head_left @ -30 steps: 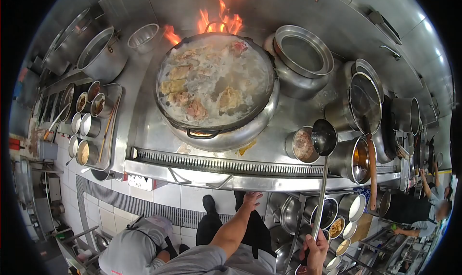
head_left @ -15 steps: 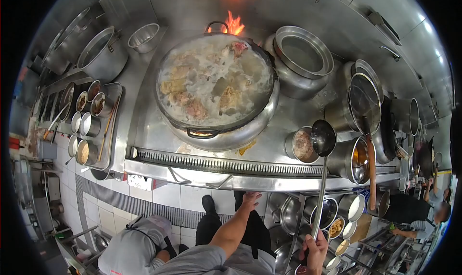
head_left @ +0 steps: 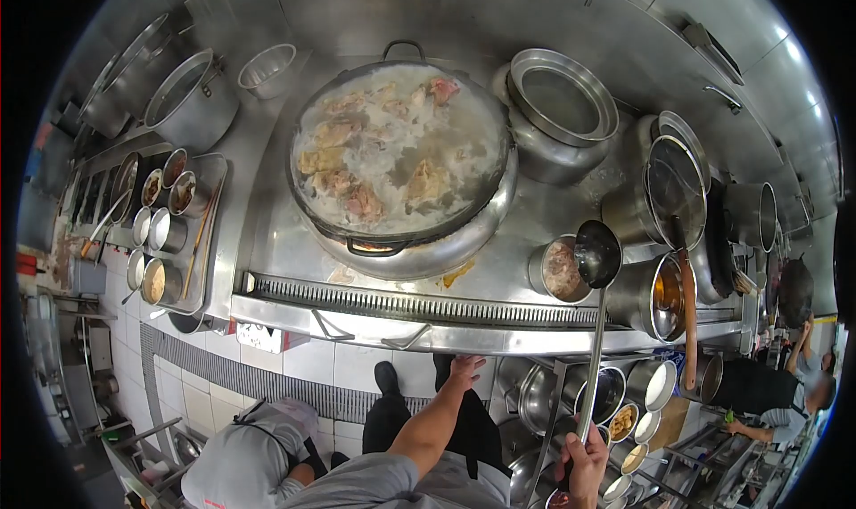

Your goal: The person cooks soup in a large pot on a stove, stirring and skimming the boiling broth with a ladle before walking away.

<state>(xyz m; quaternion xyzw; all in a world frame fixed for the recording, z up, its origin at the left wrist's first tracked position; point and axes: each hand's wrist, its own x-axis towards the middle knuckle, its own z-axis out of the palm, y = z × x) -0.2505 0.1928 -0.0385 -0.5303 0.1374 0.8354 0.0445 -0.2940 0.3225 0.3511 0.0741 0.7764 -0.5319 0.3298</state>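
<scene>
My right hand [head_left: 586, 463] is closed around the handle end of a long metal ladle [head_left: 595, 348]. The dark bowl of the ladle rests at the rim of a steel pot [head_left: 544, 273] that holds a pale, cloudy content. My left hand [head_left: 465, 369] is by the front edge of the stove [head_left: 499, 340], fingers stretched out and nothing in them. Beyond it a big two-handled wok [head_left: 292, 175] sits on a burner, filled with foamy liquid and chunks of meat [head_left: 428, 181]. One reddish piece [head_left: 443, 88] shows near the far rim.
Right of the wok stand a lidless round pot [head_left: 566, 143], a strainer with a wooden handle [head_left: 675, 188] and a pot of amber liquid [head_left: 669, 295]. A tray [head_left: 209, 233] with seasoning cups lies left. One person [head_left: 245, 460] bends down beside me; another [head_left: 789, 402] works far right.
The flames behind the wok are gone, and less steam and foam cover the meat. At far right, the co-worker's dark pan has tilted into fuller view. Both my hands stay put.
</scene>
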